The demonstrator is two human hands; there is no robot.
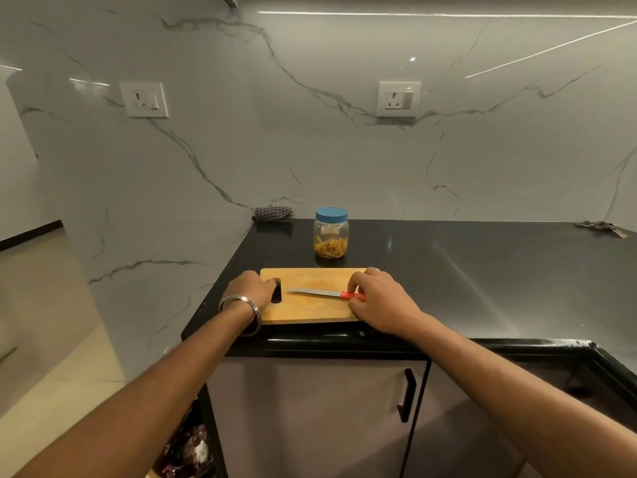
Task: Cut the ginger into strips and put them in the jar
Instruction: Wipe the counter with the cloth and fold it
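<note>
On the black tabletop (448, 270), the left hand (253, 291) grips the cutting board's (310, 308) handle end; the right hand (379, 300) pinches the knife (324, 293) near the capped jar (331, 232) of ginger strips (330, 248).

Dim, warm overhead light; thin strip-light streaks glare on the glossy grey-veined marble wall (310, 139) and on the countertop beneath it. Wide-angle bending at edges; soft focus throughout.
</note>
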